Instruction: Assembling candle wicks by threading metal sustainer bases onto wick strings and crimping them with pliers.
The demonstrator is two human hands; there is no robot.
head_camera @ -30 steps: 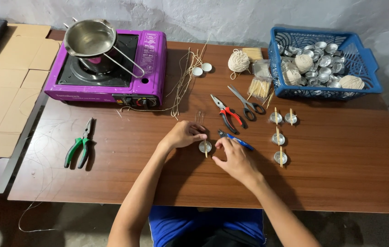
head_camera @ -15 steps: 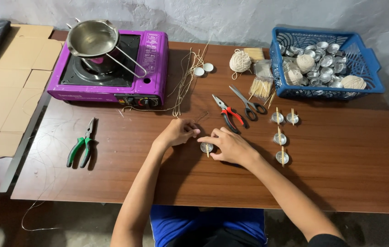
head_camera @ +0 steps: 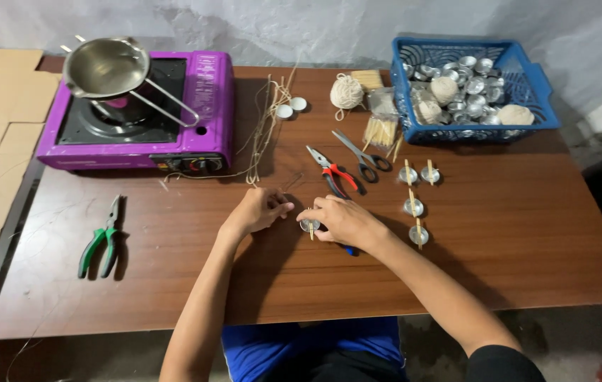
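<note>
On the brown wooden table (head_camera: 499, 269), my left hand (head_camera: 260, 210) and my right hand (head_camera: 342, 221) meet over a small round metal cup (head_camera: 308, 226) with a short wooden stick across it. My right hand's fingers pinch the cup and stick. My left hand rests just left of it, fingertips curled around a thin strand that is too fine to see clearly. A blue-handled tool (head_camera: 349, 250) pokes out from under my right hand.
Several finished cups with sticks (head_camera: 414, 206) lie to the right. Red pliers (head_camera: 330, 172), scissors (head_camera: 361, 157), loose string (head_camera: 265, 134), a twine ball (head_camera: 347, 92), a purple stove (head_camera: 138, 124) with a steel pan (head_camera: 106, 67), green pliers (head_camera: 103, 237), and a blue basket (head_camera: 470, 88) of cups surround them.
My right hand has moved left onto the small cup and closed on it. My left hand has stayed beside it.
</note>
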